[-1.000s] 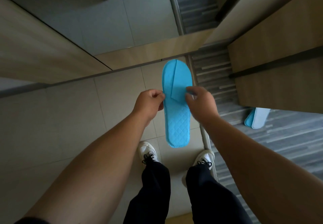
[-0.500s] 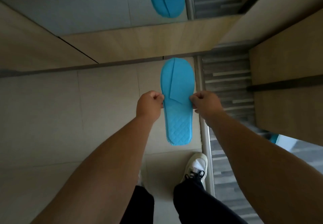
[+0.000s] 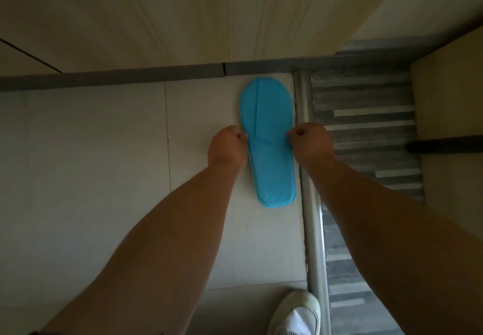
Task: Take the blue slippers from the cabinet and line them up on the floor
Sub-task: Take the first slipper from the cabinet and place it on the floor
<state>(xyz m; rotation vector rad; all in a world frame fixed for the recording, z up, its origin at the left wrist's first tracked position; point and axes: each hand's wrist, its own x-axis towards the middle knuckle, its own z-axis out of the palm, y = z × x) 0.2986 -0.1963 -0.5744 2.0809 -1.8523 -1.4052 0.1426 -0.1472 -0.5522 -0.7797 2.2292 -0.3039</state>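
Observation:
A flat blue slipper (image 3: 268, 146) lies lengthwise over the pale floor tiles, toe toward the wall's grey skirting, just left of a metal threshold strip. My left hand (image 3: 228, 146) pinches its left edge at mid-length. My right hand (image 3: 309, 145) pinches its right edge opposite. Both fists are closed on the slipper's sides. Whether the sole touches the floor I cannot tell. No second slipper is in view.
A wood-grain wall panel (image 3: 183, 21) with grey skirting (image 3: 130, 76) rises just beyond the slipper's toe. The metal threshold strip (image 3: 312, 230) divides the tiles from striped grey flooring (image 3: 366, 138). A wooden cabinet side (image 3: 449, 99) stands at right. My white shoe (image 3: 295, 313) is at bottom.
Both hands have lowered the slipper toward the floor and closer to the wall. The camera has dropped and tilted down, so the mirror reflection and the other slipper have left the view.

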